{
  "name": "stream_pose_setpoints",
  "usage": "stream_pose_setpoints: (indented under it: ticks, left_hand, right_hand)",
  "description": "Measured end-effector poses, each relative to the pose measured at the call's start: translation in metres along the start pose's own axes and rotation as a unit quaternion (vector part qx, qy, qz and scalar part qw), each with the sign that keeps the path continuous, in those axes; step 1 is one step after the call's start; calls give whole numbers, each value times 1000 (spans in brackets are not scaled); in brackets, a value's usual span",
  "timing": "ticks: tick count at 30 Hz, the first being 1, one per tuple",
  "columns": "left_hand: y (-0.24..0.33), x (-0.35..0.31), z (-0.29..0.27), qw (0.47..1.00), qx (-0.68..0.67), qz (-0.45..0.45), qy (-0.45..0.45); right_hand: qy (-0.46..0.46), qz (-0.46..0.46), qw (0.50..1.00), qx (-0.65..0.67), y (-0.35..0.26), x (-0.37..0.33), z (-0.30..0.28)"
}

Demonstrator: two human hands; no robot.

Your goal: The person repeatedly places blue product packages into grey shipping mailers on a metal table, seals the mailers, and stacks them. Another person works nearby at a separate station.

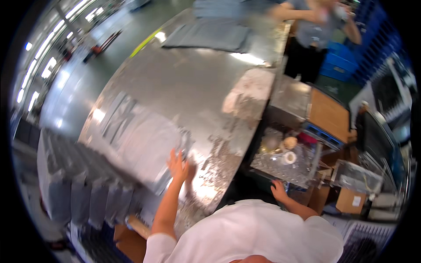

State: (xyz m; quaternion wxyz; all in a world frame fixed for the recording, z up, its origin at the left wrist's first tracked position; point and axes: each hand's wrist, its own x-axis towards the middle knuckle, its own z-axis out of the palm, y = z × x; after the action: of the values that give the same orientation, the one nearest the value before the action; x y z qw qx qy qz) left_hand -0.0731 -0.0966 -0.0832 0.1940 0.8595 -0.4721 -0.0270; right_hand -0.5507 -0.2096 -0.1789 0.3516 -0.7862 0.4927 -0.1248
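Observation:
My left hand (177,166) is over the metal-topped table, its fingers spread. It touches or hovers just above the right edge of a flat grey plastic packet (140,136), and I cannot tell which. The packet has a creased, shiny surface and darker folded strips at its far left end. My right hand (279,191) is low beside the front edge of a shallow tray (280,170). Its fingers look loosely extended and I see nothing held, though the hand is small and blurred. A white tape roll (289,158) and a tan roll (290,142) sit in the tray.
Stacked grey packets (83,175) stand at the left, and more grey packets (208,37) lie at the table's far end. A brown-topped box (328,115) is right of the table. Another person (312,33) stands beyond, near a blue crate (337,61). Cardboard (351,200) lies at right.

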Motion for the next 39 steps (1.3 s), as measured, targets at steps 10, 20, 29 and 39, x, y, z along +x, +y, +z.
stream_pose_setpoints:
  ticks: [10,20,29,39]
  left_hand:
    - [-21,-166,0,996,55,36,-65]
    - [-24,-173,-3,997,51,31,-57]
    - [-21,-171,-4,998,42,25,-49]
    - [-16,-173,-11,998,36,33,-49]
  right_hand:
    - [-111,515,825,207,93,-125,-13]
    - [-85,459,851,239,81,-83,-6]
    - [-83,461,850,242,82,-76,-6]
    - [-90,471,844,240,88,-80,-1]
